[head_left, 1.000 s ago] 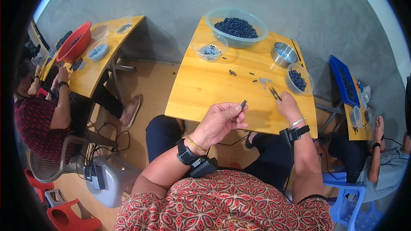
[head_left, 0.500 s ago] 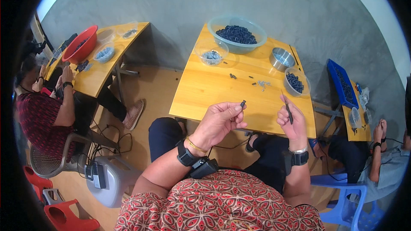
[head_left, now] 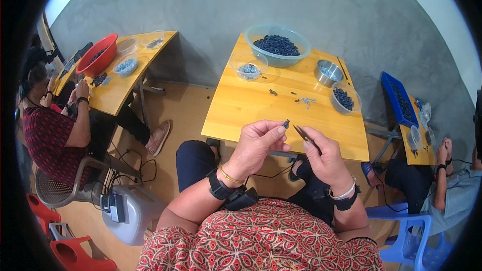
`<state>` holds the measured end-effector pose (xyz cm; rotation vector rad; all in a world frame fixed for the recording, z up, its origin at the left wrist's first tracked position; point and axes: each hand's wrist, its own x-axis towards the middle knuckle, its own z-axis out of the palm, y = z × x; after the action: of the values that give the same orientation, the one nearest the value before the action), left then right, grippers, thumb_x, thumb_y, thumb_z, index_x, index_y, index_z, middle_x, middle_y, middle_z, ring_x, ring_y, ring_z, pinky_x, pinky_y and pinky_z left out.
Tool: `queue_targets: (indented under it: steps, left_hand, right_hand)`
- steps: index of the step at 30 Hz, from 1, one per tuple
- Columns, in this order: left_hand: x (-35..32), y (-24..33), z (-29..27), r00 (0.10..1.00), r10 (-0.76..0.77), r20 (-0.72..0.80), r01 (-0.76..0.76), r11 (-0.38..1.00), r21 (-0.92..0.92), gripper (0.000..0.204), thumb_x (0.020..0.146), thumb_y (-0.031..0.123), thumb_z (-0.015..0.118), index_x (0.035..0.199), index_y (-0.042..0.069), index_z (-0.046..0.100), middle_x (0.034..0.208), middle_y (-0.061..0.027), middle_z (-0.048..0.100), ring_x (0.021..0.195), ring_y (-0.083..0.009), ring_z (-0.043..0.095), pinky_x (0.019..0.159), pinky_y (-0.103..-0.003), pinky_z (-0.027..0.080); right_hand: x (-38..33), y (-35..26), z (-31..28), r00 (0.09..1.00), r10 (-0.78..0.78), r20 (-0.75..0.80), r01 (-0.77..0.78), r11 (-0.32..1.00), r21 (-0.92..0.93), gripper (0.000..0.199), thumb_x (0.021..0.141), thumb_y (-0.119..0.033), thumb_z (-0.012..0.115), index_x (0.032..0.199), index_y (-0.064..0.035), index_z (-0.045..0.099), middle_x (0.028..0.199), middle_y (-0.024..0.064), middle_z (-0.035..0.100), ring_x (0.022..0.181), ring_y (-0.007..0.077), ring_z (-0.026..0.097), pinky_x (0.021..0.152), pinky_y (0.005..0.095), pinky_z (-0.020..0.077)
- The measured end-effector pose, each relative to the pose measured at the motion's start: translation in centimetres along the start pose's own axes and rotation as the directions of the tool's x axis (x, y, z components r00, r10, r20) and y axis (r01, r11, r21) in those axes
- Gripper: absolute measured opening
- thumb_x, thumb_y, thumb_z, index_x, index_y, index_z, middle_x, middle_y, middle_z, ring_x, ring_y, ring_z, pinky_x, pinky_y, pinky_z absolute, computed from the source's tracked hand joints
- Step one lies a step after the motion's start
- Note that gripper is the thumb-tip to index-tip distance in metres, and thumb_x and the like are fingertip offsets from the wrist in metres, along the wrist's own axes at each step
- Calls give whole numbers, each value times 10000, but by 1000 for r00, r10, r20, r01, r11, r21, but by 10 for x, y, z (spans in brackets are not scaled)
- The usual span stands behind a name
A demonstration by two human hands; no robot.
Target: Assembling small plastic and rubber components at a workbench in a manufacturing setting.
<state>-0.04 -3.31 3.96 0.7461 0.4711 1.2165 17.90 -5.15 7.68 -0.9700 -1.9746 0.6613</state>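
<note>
My left hand (head_left: pixel 257 144) pinches a small dark plastic part (head_left: pixel 286 123) between thumb and fingertips, above the near edge of the yellow wooden table (head_left: pixel 236 113). In my right hand (head_left: pixel 327 159) are dark pointed tweezers (head_left: pixel 307 137), their tips directed at the part and a little to its right. A gap remains between tips and part. On the tabletop beyond lie loose small grey pieces (head_left: pixel 308 102) and a few dark parts (head_left: pixel 272 92).
A translucent blue basin (head_left: pixel 304 56) heaped with dark parts stands at the back. Around it are a clear tub (head_left: pixel 236 60) of grey pieces, a steel bowl (head_left: pixel 325 81) and a clear bowl (head_left: pixel 335 105) of dark parts. Other people sit at tables on both sides.
My right hand has moved left and turned, bringing the tweezers from upright to pointing at the part. My left hand keeps its pinch, nearly in place.
</note>
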Motion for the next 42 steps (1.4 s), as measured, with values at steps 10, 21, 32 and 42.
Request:
queue_targets:
  steps: [10,21,32,42]
  left_hand:
    - [0,-2,0,999,39,-3,-39,997,61,124,857,57,565,947,-12,614,777,-56,606,688,-131,599,663,-294,558]
    - [0,-2,1,999,33,-13,-32,995,90,120,848,52,577,937,-18,614,771,-55,602,691,-135,606,669,-293,556]
    - [-3,-7,2,954,298,20,-251,764,594,110,821,-8,585,921,-36,623,813,-72,644,719,-100,623,659,-213,519]
    - [0,2,7,952,296,80,-294,806,514,144,857,34,556,972,-38,606,809,-64,638,727,-104,624,648,-217,511]
  right_hand:
    - [4,-3,1,998,-64,17,66,983,-172,364,791,38,517,1146,-44,527,816,150,578,688,265,580,623,320,459]
    - [4,-1,1,997,-75,36,81,971,-223,402,782,44,507,1170,-58,514,763,150,545,655,289,561,595,347,450]
    - [0,-16,7,998,-29,56,54,856,-514,471,749,34,503,1206,-78,491,782,157,539,661,335,548,593,386,453]
    - [2,-9,12,996,-85,14,85,933,-351,579,756,60,473,1308,-94,393,753,163,523,650,340,539,592,411,441]
